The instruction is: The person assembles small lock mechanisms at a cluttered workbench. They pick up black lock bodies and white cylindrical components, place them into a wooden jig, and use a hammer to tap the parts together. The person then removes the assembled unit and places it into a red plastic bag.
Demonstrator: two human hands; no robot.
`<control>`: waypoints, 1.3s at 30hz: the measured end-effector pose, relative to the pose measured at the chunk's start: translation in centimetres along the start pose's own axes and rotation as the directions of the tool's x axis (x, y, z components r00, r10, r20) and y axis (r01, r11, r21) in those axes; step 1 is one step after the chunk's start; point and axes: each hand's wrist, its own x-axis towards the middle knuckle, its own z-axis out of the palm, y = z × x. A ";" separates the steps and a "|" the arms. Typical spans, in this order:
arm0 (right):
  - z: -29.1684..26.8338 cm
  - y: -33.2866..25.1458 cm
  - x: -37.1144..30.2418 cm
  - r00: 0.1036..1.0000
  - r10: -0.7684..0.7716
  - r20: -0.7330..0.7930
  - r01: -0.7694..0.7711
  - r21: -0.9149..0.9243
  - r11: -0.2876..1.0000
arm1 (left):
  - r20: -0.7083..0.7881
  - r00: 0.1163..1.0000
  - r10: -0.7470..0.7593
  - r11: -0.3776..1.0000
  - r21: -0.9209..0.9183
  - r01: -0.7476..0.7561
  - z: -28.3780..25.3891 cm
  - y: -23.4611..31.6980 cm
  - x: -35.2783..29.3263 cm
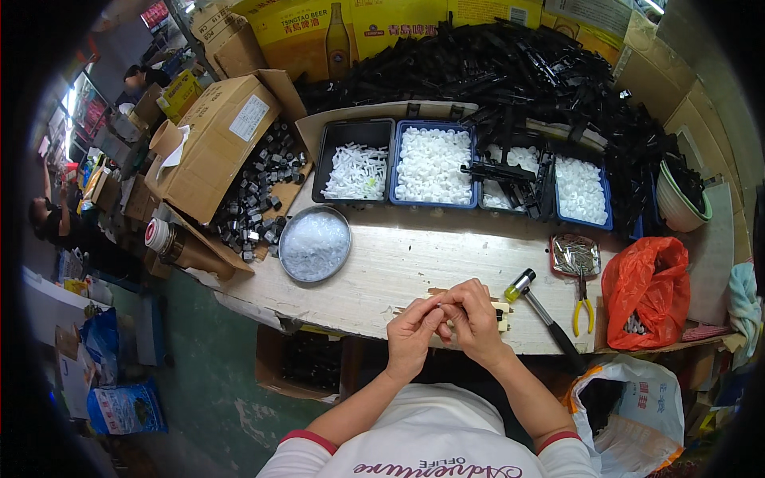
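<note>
A small pale piece [440, 305], too small to identify, is located where the two hands meet, above the near edge of the worktop [398, 259]. The left hand [409, 338] is narrow, pinching the piece; the right hand [476, 321] is likewise narrow, pinching it from the other side. Just beside the right hand, at 3 o'clock, is a cream block [503, 317]. Farther out at 3 o'clock lie a hammer [551, 324], yellow-handled pliers [584, 307] and a red bag [644, 295]. A round tray [307, 279] of clear pieces [316, 241] stands at 10 o'clock; a blue bin [434, 202] of white parts [434, 163] stands at 12 o'clock
</note>
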 end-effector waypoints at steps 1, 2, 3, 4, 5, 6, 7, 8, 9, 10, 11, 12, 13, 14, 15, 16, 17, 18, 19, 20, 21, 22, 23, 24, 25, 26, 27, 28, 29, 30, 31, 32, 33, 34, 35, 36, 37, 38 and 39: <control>0.1 0.2 -0.1 1.000 0.007 -0.004 -0.007 -0.010 1.000 | 0.019 1.000 0.007 0.997 0.080 -0.008 0.0 0.1 0.1; 0.1 0.3 -0.2 1.000 0.001 0.004 -0.001 -0.046 0.999 | 0.036 0.999 0.010 0.988 0.156 -0.016 -0.1 0.3 0.2; -0.2 0.6 -0.3 1.000 -0.004 0.013 0.005 -0.081 0.997 | 0.054 0.998 0.012 0.973 0.231 -0.024 -0.3 0.5 0.3; -0.5 0.9 -0.4 1.000 -0.010 0.022 0.012 -0.116 0.993 | 0.061 0.997 0.040 0.950 0.307 -0.057 -0.5 0.6 0.5; -1.0 1.3 -0.6 0.998 0.033 0.061 -0.022 -0.173 0.985 | 0.075 0.995 0.069 0.920 0.380 -0.092 -0.8 0.6 1.0; -1.4 1.7 -0.9 0.994 0.052 0.094 -0.030 -0.223 0.974 | 0.091 0.991 0.096 0.884 0.450 -0.127 -1.2 0.6 1.4; -1.6 2.2 -1.4 0.989 0.071 0.127 -0.035 -0.272 0.962 | 0.074 0.995 0.061 0.862 0.499 -0.090 -1.6 0.7 1.7; -1.6 2.6 -1.7 0.983 0.093 0.156 -0.039 -0.319 0.947 | 0.097 0.994 0.055 0.832 0.546 -0.099 -1.8 0.8 2.0; -1.5 2.9 -2.0 0.978 0.108 0.181 -0.041 -0.341 0.939 | 0.120 0.992 0.047 0.800 0.590 -0.109 -1.8 0.9 2.3; -1.5 2.8 -2.1 0.976 0.108 0.190 -0.035 -0.350 0.936 | 0.142 0.989 0.039 0.765 0.633 -0.121 -1.8 1.0 2.4; -1.4 2.7 -1.9 0.974 0.105 0.200 -0.027 -0.355 0.934 | 0.152 0.988 0.033 0.759 0.639 -0.123 -1.8 0.8 2.5; -1.2 2.6 -1.8 0.972 0.102 0.211 -0.019 -0.361 0.932 | 0.161 0.987 0.027 0.754 0.645 -0.126 -1.9 0.4 2.6; -1.0 2.5 -1.6 0.971 0.090 0.223 0.002 -0.379 0.925 | 0.170 0.985 0.021 0.748 0.651 -0.129 -2.0 0.2 2.7; -0.7 2.4 -1.6 0.969 0.079 0.235 0.021 -0.396 0.918 | 0.165 0.986 0.004 0.746 0.657 -0.113 -2.0 0.2 2.8; -0.6 2.5 -1.6 0.966 0.069 0.247 0.041 -0.413 0.910 | 0.159 0.987 -0.013 0.743 0.662 -0.097 -2.0 0.1 2.8; -0.5 2.6 -1.7 0.964 0.058 0.259 0.063 -0.436 0.898 | 0.153 0.988 -0.030 0.740 0.668 -0.080 -2.0 0.1 2.9; -0.5 2.6 -1.8 0.962 0.045 0.270 0.087 -0.457 0.885 | 0.157 0.987 -0.036 0.733 0.676 -0.081 -2.0 0.2 2.9; -0.5 2.7 -1.8 0.959 0.032 0.282 0.112 -0.478 0.871 | 0.162 0.986 -0.042 0.725 0.684 -0.081 -2.0 0.3 2.9; -0.5 2.8 -1.9 0.957 0.041 0.288 0.106 -0.475 0.874 | 0.167 0.985 -0.049 0.717 0.692 -0.082 -2.0 0.3 3.0; -0.6 2.9 -2.0 0.954 0.049 0.295 0.101 -0.473 0.875 | 0.162 0.985 -0.052 0.719 0.691 -0.076 -2.0 0.3 3.0; -0.7 2.9 -2.1 0.952 0.058 0.301 0.095 -0.471 0.877 | 0.157 0.986 -0.055 0.719 0.691 -0.070 -1.9 0.4 3.1; -0.8 2.9 -2.1 0.953 0.057 0.297 0.092 -0.465 0.880 | 0.153 0.986 -0.060 0.720 0.691 -0.063 -1.8 0.4 3.2; -0.9 2.9 -1.9 0.955 0.055 0.292 0.090 -0.461 0.883 | 0.189 0.981 -0.049 0.654 0.749 -0.111 -1.7 0.4 3.4; -1.1 2.9 -1.8 0.957 0.054 0.286 0.087 -0.458 0.885 | 0.226 0.973 -0.042 0.581 0.798 -0.160 -1.5 0.4 3.6; -1.5 2.9 -1.8 0.961 0.062 0.270 0.062 -0.429 0.901 | 0.264 0.964 -0.040 0.503 0.838 -0.209 -1.3 0.4 3.9; -2.2 3.1 -1.6 0.965 0.064 0.255 0.046 -0.404 0.914 | 0.279 0.957 -0.080 0.414 0.882 -0.223 -1.0 0.5 4.3; -3.0 3.4 -1.4 0.968 0.067 0.240 0.030 -0.377 0.926 | 0.290 0.949 -0.121 0.321 0.916 -0.239 -0.7 0.8 4.6; -4.0 3.8 -1.4 0.980 0.089 0.177 -0.009 -0.410 0.912 | 0.296 0.941 -0.163 0.224 0.940 -0.257 -0.3 1.0 4.9; -5.5 4.3 -1.3 0.988 0.108 0.107 -0.049 -0.445 0.894 | 0.319 0.917 -0.241 0.187 0.942 -0.279 0.1 1.3 5.6; -6.9 4.9 -1.3 0.992 0.123 0.038 -0.091 -0.472 0.877 | 0.333 0.887 -0.319 0.147 0.942 -0.301 0.3 1.6 6.3; -8.5 5.5 -1.1 0.988 0.154 -0.024 -0.142 -0.544 0.827 | 0.340 0.853 -0.395 0.108 0.940 -0.325 0.7 1.9 7.0; -10.1 6.3 -1.1 0.980 0.179 -0.091 -0.197 -0.607 0.770 | 0.380 0.858 -0.346 0.137 0.925 -0.354 1.3 1.9 8.1; -11.5 7.0 -1.2 0.972 0.207 -0.114 -0.228 -0.678 0.699 | 0.419 0.857 -0.299 0.167 0.907 -0.386 1.9 1.5 9.4; -12.8 7.9 -1.4 0.963 0.232 -0.139 -0.256 -0.740 0.622 | 0.456 0.854 -0.250 0.195 0.888 -0.417 2.7 1.1 10.8; -13.6 8.6 -1.4 0.952 0.258 -0.166 -0.285 -0.793 0.539 | 0.471 0.874 -0.118 0.180 0.876 -0.447 3.8 0.7 12.5; -14.0 9.0 -1.3 0.945 0.281 -0.169 -0.293 -0.823 0.488 | 0.474 0.880 0.020 0.164 0.867 -0.471 4.9 0.2 14.2; -14.3 9.3 -1.1 0.937 0.304 -0.173 -0.298 -0.850 0.435 | 0.465 0.882 0.072 0.083 0.879 -0.470 6.0 -0.2 15.9; -14.6 9.7 -0.9 0.927 0.330 -0.179 -0.305 -0.872 0.383 | 0.458 0.881 0.119 0.000 0.887 -0.462 7.1 -0.7 17.5; -14.7 9.8 -0.5 0.907 0.388 -0.164 -0.317 -0.873 0.371 | 0.462 0.883 0.080 -0.083 0.886 -0.456 7.9 -1.2 18.8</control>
